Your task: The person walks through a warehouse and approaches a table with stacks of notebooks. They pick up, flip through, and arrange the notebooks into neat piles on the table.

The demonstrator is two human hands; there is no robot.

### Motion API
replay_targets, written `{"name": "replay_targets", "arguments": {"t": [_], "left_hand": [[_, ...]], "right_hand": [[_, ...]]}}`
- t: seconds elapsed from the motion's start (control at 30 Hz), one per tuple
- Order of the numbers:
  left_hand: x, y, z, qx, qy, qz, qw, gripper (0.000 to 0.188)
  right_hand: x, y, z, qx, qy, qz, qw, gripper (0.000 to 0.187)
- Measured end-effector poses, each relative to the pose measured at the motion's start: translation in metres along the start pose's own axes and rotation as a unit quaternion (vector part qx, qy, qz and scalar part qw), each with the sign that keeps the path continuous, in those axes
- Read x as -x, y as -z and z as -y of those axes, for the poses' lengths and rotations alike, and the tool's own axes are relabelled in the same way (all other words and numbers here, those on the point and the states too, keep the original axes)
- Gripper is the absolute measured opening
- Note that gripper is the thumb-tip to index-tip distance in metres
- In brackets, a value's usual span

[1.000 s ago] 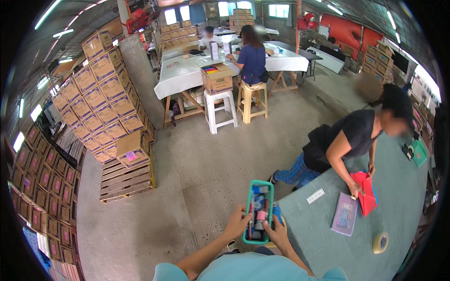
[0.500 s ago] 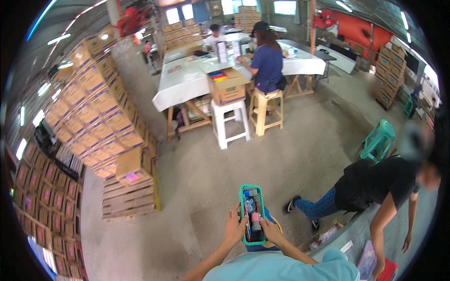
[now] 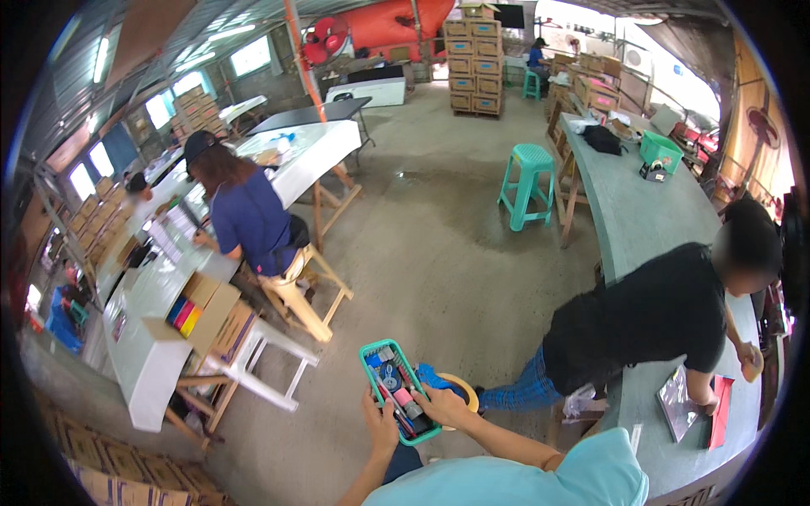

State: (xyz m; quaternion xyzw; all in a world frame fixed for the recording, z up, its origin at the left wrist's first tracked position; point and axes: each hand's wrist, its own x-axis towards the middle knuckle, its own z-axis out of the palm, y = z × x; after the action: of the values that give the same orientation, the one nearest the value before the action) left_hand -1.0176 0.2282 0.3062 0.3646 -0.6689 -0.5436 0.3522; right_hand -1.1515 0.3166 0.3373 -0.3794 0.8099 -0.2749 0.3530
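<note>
A green plastic basket (image 3: 368, 349) is held up in front of me. My left hand (image 3: 382, 422) is closed on its left side, my right hand (image 3: 444, 406) on its right side. Inside lie a round blue item (image 3: 389, 375), a pink-and-grey piece (image 3: 405, 398) and several thin pen-like sticks; the rest is too small to make out. Just beyond my right hand show a yellow ring like a tape roll (image 3: 466, 390) and something blue (image 3: 429, 374), partly hidden by my hand and the basket.
At right, a co-worker in black (image 3: 641, 312) leans over a long grey table (image 3: 624, 219). A green stool (image 3: 529, 187) stands ahead. Another person (image 3: 253, 215) sits at the white table (image 3: 152, 371) at left, near a white stool (image 3: 274, 354) bearing an open carton (image 3: 224, 316).
My view has swung to the right, bringing the long grey table and green stool further in. The basket stays in both hands and is now tilted. The co-worker in black still bends over the table.
</note>
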Motion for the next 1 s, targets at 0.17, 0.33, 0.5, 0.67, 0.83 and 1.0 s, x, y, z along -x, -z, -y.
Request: {"name": "replay_targets", "arguments": {"t": [0.17,0.33,0.5,0.67,0.83,1.0], "left_hand": [[-0.18,-0.017,0.023,0.022,0.006,0.138,0.99,0.053],[-0.379,-0.045,0.044,0.049,0.088,0.161,0.982,0.048],[-0.583,-0.115,0.087,-0.077,-0.055,0.096,0.991,0.023],[-0.774,-0.227,0.081,-0.099,-0.017,0.319,0.942,0.022],[-0.956,-0.379,0.115,-0.15,-0.09,0.324,0.93,0.025],[-1.126,-0.417,0.243,0.064,0.083,0.429,0.897,0.031]], "right_hand": [[-0.151,0.049,0.013,-0.005,-0.039,-0.066,0.997,0.054],[-0.299,0.124,0.028,-0.019,-0.109,-0.123,0.986,0.05],[-0.411,0.206,0.001,-0.063,-0.161,-0.284,0.943,0.037],[-0.543,0.285,-0.066,0.207,-0.003,-0.418,0.884,0.028],[-0.663,0.406,-0.053,0.042,-0.306,-0.392,0.867,0.031],[-0.811,0.516,-0.116,-0.132,-0.206,-0.475,0.845,0.031]]}}
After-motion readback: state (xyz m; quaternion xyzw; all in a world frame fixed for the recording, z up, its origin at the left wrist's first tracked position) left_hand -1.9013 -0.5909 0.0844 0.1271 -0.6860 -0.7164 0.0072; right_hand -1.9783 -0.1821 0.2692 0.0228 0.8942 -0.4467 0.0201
